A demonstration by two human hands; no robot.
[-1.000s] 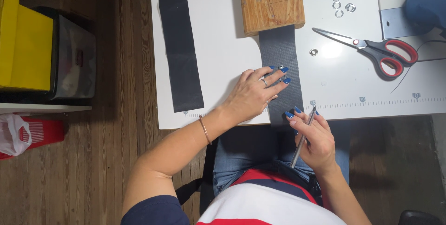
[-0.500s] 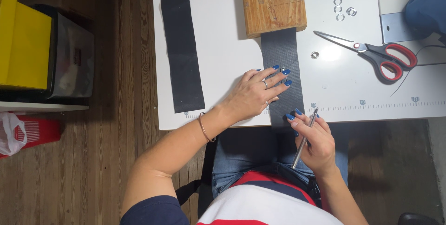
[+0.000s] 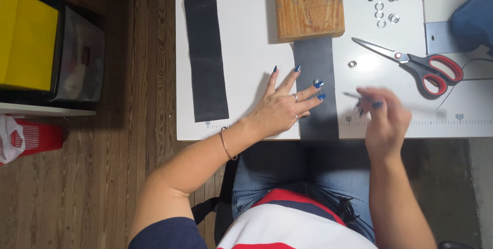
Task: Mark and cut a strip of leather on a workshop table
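Centre frame, the left hand point(image 3: 281, 106) lies flat, fingers spread, fingertips on a grey strip point(image 3: 317, 82) running from under a wooden block point(image 3: 308, 3) to the white surface point(image 3: 246, 48) edge. Right hand point(image 3: 385, 118), blurred, its grip pinches a thin metal tool point(image 3: 352, 95).

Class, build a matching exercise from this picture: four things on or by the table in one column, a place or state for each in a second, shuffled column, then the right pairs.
1 scissors
2 wooden block
3 left hand
4 yellow box

A fingers spread on the grey strip
B off the table, at the far left
C on the strip's far end
D lying open, red handles

1-D, 2-C, 3-A, 4-B
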